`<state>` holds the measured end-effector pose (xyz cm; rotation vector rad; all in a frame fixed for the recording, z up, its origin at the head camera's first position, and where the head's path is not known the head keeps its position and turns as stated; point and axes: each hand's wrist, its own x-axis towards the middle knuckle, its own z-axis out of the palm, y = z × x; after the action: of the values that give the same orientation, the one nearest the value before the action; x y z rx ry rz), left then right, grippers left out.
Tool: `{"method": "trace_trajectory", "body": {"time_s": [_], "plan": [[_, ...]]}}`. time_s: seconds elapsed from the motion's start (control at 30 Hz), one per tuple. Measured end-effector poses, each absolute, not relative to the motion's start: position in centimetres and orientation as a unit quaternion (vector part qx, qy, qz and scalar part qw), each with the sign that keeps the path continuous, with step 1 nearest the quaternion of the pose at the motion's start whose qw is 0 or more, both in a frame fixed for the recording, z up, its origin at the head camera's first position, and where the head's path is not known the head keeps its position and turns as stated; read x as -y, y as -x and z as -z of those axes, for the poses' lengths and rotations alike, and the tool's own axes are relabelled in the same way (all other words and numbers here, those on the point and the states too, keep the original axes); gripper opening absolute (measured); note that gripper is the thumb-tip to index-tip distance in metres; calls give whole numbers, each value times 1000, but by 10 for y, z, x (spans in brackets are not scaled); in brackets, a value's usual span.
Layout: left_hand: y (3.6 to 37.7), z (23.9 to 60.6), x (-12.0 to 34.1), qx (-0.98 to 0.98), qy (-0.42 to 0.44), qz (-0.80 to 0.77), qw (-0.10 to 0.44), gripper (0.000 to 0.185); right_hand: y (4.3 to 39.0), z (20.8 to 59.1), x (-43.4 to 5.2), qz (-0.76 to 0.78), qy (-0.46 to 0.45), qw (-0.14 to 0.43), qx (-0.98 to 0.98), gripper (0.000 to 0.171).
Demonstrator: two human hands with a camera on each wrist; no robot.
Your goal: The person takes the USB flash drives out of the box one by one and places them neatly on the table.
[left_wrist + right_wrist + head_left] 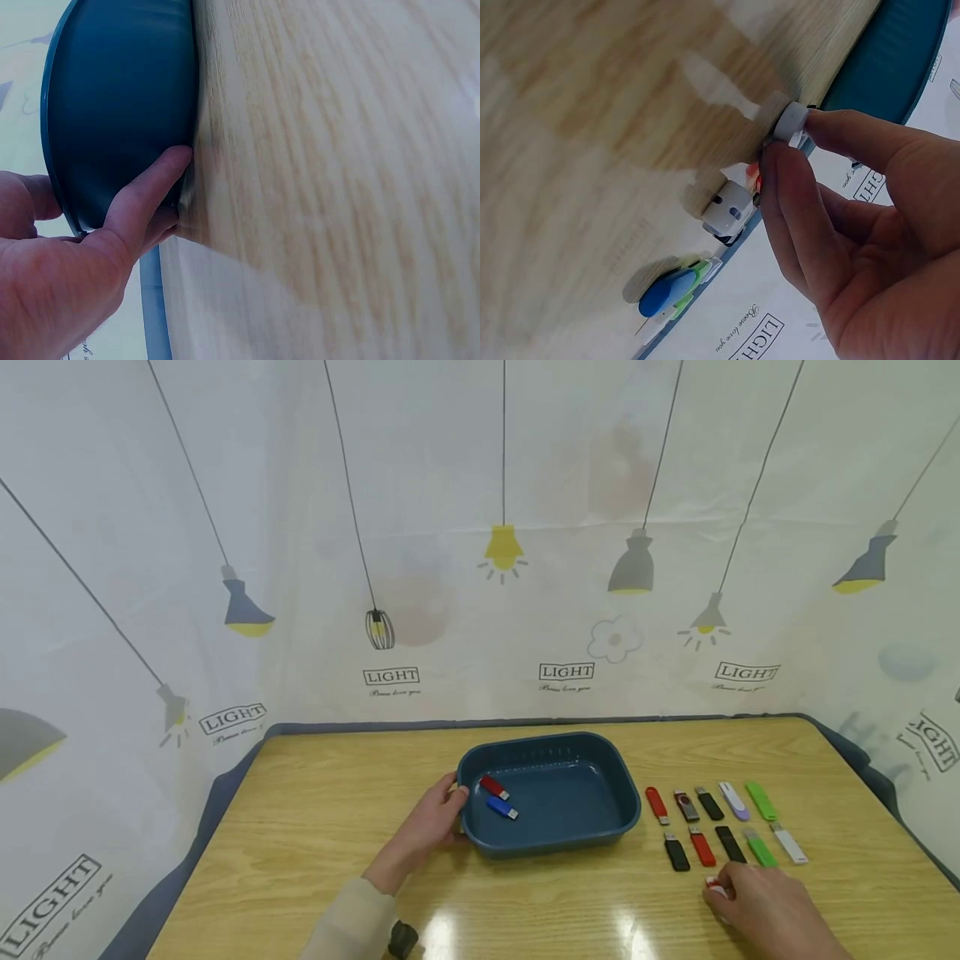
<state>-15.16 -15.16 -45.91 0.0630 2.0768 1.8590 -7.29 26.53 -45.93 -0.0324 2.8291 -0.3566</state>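
A dark blue plastic basin point(558, 843) stands mid-table with a red USB stick point(494, 788) and a blue USB stick point(502, 807) lying inside. My left hand point(423, 822) grips its left end, thumb over the rim and fingers against the outer wall; the left wrist view shows that wall beside the hand point(82, 270). At front right, my right hand point(768, 906) pinches a red and white USB stick point(716, 887) between thumb and fingers. In the right wrist view the stick's pale end point(791, 122) shows at the fingertips; the rest is mostly hidden.
Two rows of USB sticks lie right of the basin, among them a red one point(657, 806), a black one point(677, 852), a green one point(761, 800) and a white one point(790, 843). A printed curtain point(465, 693) hangs behind the wooden table point(337, 793).
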Motion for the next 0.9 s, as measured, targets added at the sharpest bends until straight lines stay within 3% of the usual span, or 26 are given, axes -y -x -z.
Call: {"method": "trace_trajectory", "body": {"time_s": [0.3, 0.53, 0.73, 0.9], "plan": [[151, 459, 152, -729, -24, -661, 176, 55, 75, 449, -260, 113, 0, 144, -983, 30], [152, 456, 151, -731, -26, -659, 175, 54, 80, 419, -237, 121, 58, 50, -990, 20], [152, 456, 152, -732, -23, -659, 174, 54, 89, 402, -196, 148, 163, -56, -974, 16], [152, 459, 152, -731, -22, -659, 174, 54, 108, 400, -153, 148, 246, -86, -954, 20]]}}
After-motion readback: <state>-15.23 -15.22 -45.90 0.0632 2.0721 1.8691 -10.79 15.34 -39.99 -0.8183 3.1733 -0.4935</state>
